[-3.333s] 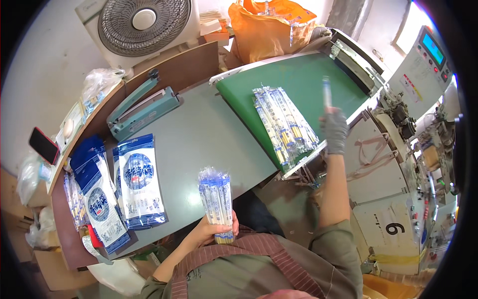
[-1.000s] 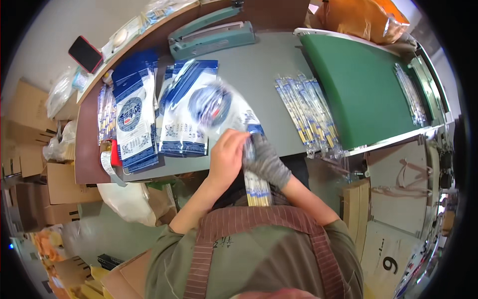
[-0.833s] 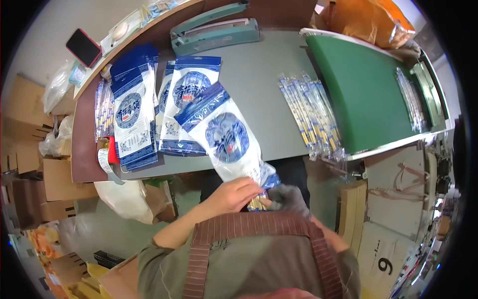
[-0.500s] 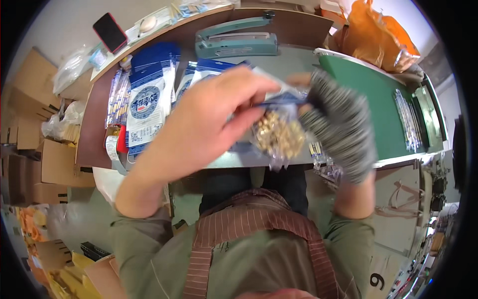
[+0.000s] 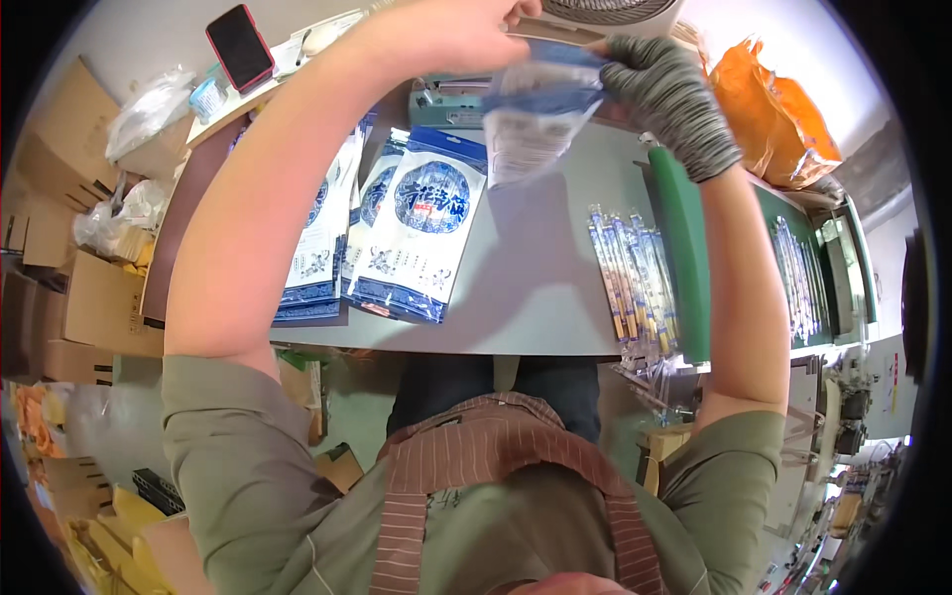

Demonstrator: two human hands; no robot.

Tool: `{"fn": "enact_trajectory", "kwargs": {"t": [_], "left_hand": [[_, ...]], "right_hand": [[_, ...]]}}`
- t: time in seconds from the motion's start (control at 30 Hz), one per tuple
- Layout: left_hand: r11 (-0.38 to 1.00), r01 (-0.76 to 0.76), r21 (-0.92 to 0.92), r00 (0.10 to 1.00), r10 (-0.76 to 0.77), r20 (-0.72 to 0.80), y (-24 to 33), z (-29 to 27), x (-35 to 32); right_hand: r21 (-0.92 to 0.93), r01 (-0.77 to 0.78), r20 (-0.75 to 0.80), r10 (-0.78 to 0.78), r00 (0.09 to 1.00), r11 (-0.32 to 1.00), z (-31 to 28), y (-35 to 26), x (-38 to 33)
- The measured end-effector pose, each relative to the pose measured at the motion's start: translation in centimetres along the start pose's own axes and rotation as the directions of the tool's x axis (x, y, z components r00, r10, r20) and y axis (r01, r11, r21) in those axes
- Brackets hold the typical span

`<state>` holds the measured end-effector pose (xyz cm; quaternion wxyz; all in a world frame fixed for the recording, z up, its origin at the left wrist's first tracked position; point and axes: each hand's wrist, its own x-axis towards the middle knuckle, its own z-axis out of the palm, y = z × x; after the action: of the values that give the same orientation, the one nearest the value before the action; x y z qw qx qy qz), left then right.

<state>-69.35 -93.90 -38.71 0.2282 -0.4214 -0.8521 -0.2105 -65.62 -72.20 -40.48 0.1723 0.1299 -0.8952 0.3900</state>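
My right hand (image 5: 662,94), in a grey striped fingerless glove, is closed on the edge of a blue-and-white printed plastic bag (image 5: 535,139). The bag hangs tilted above the far part of the table; its contents are not visible. To its left my left hand (image 5: 466,35) reaches past the upper picture edge with curled fingers. Its side lies close to the bag's top, and what the fingers grip is cut off or hidden. Behind the bag and my left arm, the teal hand sealer (image 5: 446,111) is partly covered. Flat printed bags (image 5: 421,223) lie stacked on the left.
Slim film-wrapped sticks (image 5: 635,278) lie on the right, beside a green board (image 5: 682,258); more wrapped sticks (image 5: 799,273) are farther right. An orange bag (image 5: 773,109) stands back right. A phone (image 5: 240,48) rests on the back-left ledge. A fan (image 5: 610,10) is at the back.
Both hands have moved up and away from me, carrying the bag from the near table edge to the far side. The wrapped sticks on the right and more stacked bags are now uncovered.
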Motion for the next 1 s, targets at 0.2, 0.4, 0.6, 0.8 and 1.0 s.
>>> {"fn": "enact_trajectory", "kwargs": {"t": [0.2,0.4,0.6,0.8,1.0], "left_hand": [[0.990,0.092,-0.108,0.982,-0.073,0.172,-1.3,7.9,-2.4],[0.987,-0.070,0.142,0.975,0.037,0.219,4.9,13.1,-14.5],[0.867,0.373,-0.331,0.866,-0.198,0.459,4.1,11.1,-19.2],[0.757,0.638,0.138,0.746,-0.563,-0.355,-11.8,3.8,-25.4],[0.335,0.790,0.513,0.578,-0.686,-0.443,-21.8,0.8,-33.9]], "right_hand": [[0.218,-0.085,-0.081,0.105,0.991,0.972,4.5,4.4,-4.7],[-0.454,-0.227,-0.049,0.231,0.972,0.861,3.9,13.2,-18.7],[-0.728,-0.350,-0.190,0.317,0.929,0.589,6.9,18.6,-21.4],[-0.454,-0.653,-0.281,0.599,0.750,0.606,5.7,20.8,-21.7],[-0.630,-0.352,0.085,0.513,0.854,0.692,10.4,12.8,-16.9]]}}
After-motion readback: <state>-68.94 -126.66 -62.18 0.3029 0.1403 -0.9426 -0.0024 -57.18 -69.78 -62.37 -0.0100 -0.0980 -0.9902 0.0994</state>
